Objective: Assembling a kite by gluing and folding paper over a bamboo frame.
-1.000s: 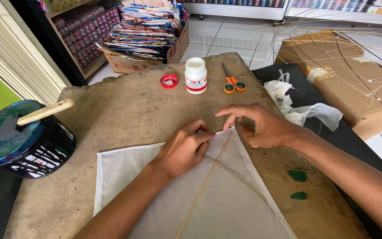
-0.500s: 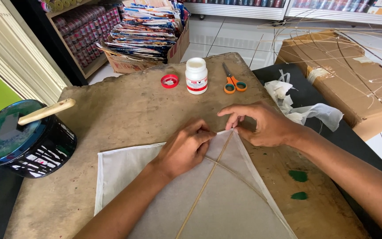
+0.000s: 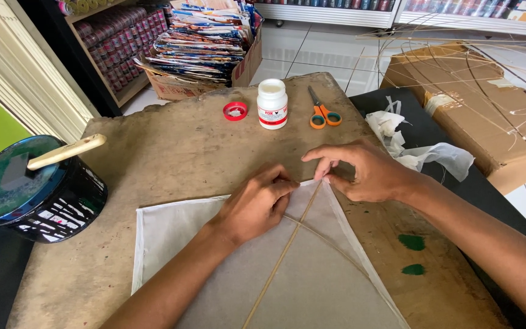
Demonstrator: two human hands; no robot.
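A white paper kite [image 3: 312,274] with a thin bamboo spine and a curved cross stick lies flat on a worn wooden board [image 3: 171,152]. My left hand [image 3: 254,204] presses on the paper just left of the kite's top corner, fingers curled down. My right hand [image 3: 363,170] rests at the right of that corner, thumb and forefinger pinching the folded paper edge by the tip of the spine. Both hands touch the kite and nearly meet at its point.
A white glue bottle [image 3: 272,103], its red cap [image 3: 235,111] and orange-handled scissors [image 3: 321,113] lie at the board's far edge. A dark round tin with a wooden-handled tool [image 3: 38,186] stands left. Crumpled white paper [image 3: 421,152], a cardboard box with bamboo frames [image 3: 488,103] and stacked printed sheets [image 3: 205,42] surround.
Hardly anything differs; the fingers of both hands have shifted slightly at the kite's top corner, still pressing the paper edge.
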